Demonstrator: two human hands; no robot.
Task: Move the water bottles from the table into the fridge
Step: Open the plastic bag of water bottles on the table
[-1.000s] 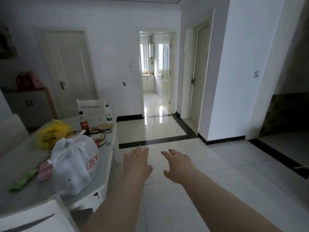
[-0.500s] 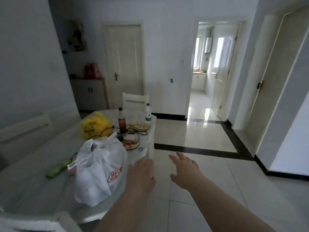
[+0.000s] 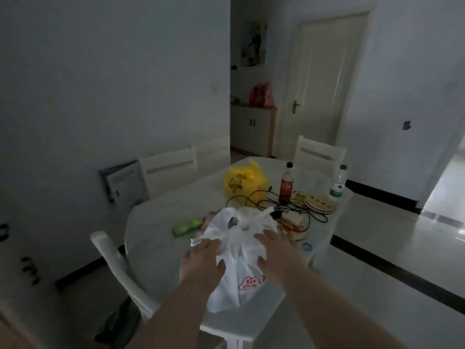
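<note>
left hand (image 3: 202,259): fingers extended | right hand (image 3: 276,255): fingers extended

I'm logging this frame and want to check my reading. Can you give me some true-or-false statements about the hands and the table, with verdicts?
1. The left hand and right hand are at the white bag, fingers straight. True.
2. The water bottle lies on its side. False: it stands upright near the far right edge of the table.
3. The yellow bag sits beyond the white bag. True.
4. The right hand holds the dark bottle. False: it stands on the table, untouched.
</note>
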